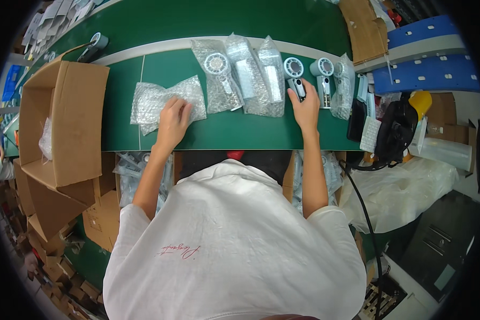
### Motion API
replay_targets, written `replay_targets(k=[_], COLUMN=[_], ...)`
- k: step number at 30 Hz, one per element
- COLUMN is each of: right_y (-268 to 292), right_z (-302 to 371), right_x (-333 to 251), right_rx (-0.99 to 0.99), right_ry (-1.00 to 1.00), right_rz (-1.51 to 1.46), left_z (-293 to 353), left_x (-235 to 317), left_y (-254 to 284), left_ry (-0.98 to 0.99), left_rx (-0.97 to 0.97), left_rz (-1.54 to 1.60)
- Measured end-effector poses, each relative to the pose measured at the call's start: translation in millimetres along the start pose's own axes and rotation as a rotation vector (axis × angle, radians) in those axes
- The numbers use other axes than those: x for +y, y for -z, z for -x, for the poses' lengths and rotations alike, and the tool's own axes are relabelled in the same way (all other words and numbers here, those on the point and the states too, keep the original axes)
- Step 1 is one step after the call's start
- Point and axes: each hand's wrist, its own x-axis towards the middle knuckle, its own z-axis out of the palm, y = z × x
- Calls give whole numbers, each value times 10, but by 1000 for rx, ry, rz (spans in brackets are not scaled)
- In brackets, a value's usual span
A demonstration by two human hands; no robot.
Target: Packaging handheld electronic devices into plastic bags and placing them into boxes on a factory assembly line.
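Note:
On the green table, my right hand (307, 105) is closed round the handle of a handheld fan (293, 68) with a round pale-blue head. The fan lies flat, its head pointing away from me. My left hand (175, 118) rests on flat bubble-wrap bags (146, 101), its fingers bent and pressed together on the top one. Between the hands are several bubble-wrapped items; a fan (216, 64) shows through the leftmost wrap. Just right of my right hand is another bare fan (322, 66), with a bubble-wrapped piece (344, 88) beside it.
An open cardboard box (82, 117) stands at the left table edge, with another fan (93, 45) behind it. To the right are a black bag (397, 128), a white keypad-like item (370, 133) and a blue rack (424, 72). A black cable (365, 213) hangs down there.

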Motion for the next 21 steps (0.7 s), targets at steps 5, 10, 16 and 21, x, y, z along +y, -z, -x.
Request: replay_targets(k=[5,10,16,21], right_y=[173,480,537,401], right_z=[58,301,279,244], right_x=[-26,-436,-550,-668], right_rx=[-113,-110,-239,-501], right_ry=[-244,-402,-400,-462], right_rz=[-511,-988,-1137,-1277], left_z=[83,210,228,277], left_x=[4,-80,-128,-183], left_y=[-42,-126,-169,-201], left_ry=[54,52,-9,-16], left_rx=[56,124,188,218], left_rz=[113,141,133,84])
